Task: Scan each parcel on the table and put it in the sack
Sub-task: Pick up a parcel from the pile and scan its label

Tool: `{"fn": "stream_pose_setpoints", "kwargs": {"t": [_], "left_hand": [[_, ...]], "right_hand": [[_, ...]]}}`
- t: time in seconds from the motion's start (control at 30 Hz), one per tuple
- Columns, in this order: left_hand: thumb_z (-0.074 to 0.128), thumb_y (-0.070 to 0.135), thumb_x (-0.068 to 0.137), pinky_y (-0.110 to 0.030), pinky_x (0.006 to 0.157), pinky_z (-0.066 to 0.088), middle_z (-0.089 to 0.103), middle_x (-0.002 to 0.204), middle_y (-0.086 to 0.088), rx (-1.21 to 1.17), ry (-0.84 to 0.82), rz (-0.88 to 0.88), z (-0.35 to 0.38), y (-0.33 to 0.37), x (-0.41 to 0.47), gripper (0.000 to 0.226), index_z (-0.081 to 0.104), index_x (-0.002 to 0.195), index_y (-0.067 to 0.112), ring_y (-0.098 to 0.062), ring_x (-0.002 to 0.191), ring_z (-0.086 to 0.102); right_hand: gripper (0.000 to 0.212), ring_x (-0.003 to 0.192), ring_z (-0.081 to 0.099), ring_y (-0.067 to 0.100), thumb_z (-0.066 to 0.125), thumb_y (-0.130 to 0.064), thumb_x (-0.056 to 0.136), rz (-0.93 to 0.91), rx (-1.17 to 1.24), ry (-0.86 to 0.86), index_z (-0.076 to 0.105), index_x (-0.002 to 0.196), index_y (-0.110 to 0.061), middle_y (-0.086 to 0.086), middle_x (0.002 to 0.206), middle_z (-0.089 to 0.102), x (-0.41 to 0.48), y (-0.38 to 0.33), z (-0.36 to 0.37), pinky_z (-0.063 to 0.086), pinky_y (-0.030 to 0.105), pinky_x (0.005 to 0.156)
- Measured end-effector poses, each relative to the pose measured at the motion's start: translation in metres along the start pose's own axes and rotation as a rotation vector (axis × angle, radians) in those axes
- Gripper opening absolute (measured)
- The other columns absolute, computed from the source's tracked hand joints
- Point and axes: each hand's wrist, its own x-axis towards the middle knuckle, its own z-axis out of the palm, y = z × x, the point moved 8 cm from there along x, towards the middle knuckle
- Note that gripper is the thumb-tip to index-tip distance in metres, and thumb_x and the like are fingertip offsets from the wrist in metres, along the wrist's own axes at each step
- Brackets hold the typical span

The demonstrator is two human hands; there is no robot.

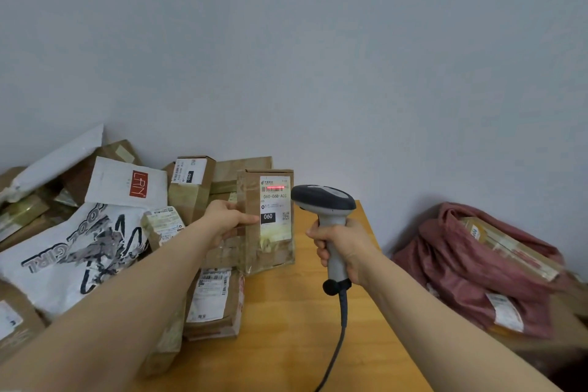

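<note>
A brown cardboard parcel [270, 245] stands upright on the wooden table [296, 334], its white label facing me. My left hand [227, 219] grips its left edge, thumb across the front. My right hand [342, 243] grips the handle of a grey barcode scanner [324, 200], just right of the parcel. The scanner's red line lies across the barcode at the label's top. The dark red sack [458, 267] lies to the right of the table with several parcels in it.
A pile of parcels covers the table's left side: a white printed mailer bag [73, 251], a white envelope with a red logo [127, 183], brown boxes [191, 188] and a flat labelled box [214, 302]. The scanner's cable [340, 337] hangs down. A grey wall stands behind.
</note>
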Motion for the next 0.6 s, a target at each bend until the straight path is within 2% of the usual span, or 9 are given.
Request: {"fn": "stream_pose_setpoints", "kwargs": {"t": [0.27,0.37,0.43,0.47,0.53,0.6], "left_hand": [[0.081,-0.001,0.069,-0.044,0.087,0.056,0.073,0.097,-0.013,0.027,-0.051,0.002,0.012,-0.003,0.011,0.036,0.064,0.101,0.001,-0.026,0.091,0.070],[0.078,0.000,0.072,-0.041,0.081,0.057,0.075,0.091,-0.011,0.021,-0.119,-0.026,0.024,-0.005,0.015,0.033,0.064,0.101,0.002,-0.026,0.086,0.072],[0.080,0.004,0.069,-0.042,0.082,0.057,0.074,0.093,-0.011,0.003,-0.194,-0.052,0.039,-0.006,0.018,0.046,0.060,0.110,0.002,-0.026,0.087,0.072],[0.081,0.008,0.068,-0.042,0.084,0.056,0.074,0.096,-0.010,0.007,-0.230,-0.059,0.049,-0.007,0.019,0.050,0.060,0.112,0.003,-0.026,0.090,0.071],[0.080,0.012,0.069,-0.039,0.081,0.057,0.074,0.099,-0.010,0.003,-0.293,-0.056,0.075,-0.008,0.017,0.045,0.063,0.110,0.005,-0.026,0.095,0.069],[0.079,0.013,0.070,-0.034,0.072,0.058,0.073,0.099,-0.010,-0.029,-0.354,-0.060,0.108,-0.009,0.009,0.041,0.064,0.107,0.004,-0.026,0.096,0.068]], "right_hand": [[0.020,0.042,0.038,0.016,0.067,0.000,0.084,0.041,0.015,0.048,0.053,0.073,-0.007,0.006,0.054,0.046,0.002,0.009,-0.008,0.036,0.023,0.044],[0.014,0.042,0.040,0.015,0.068,-0.001,0.084,0.033,0.082,0.079,0.057,0.076,-0.006,0.005,0.053,0.048,0.000,0.011,-0.017,0.038,0.023,0.043],[0.009,0.041,0.043,0.015,0.069,-0.001,0.085,0.026,0.160,0.146,0.062,0.090,-0.004,0.006,0.054,0.053,-0.004,0.015,-0.033,0.039,0.023,0.043],[0.015,0.040,0.045,0.015,0.070,-0.002,0.084,0.022,0.192,0.201,0.062,0.097,-0.004,0.007,0.057,0.057,-0.006,0.020,-0.047,0.040,0.023,0.042],[0.024,0.042,0.049,0.016,0.072,-0.002,0.082,0.020,0.225,0.322,0.062,0.104,-0.005,0.011,0.067,0.067,-0.015,0.031,-0.082,0.042,0.024,0.043],[0.028,0.052,0.056,0.018,0.075,-0.001,0.078,0.038,0.235,0.436,0.065,0.103,-0.007,0.012,0.078,0.070,-0.028,0.048,-0.122,0.044,0.025,0.046]]}}
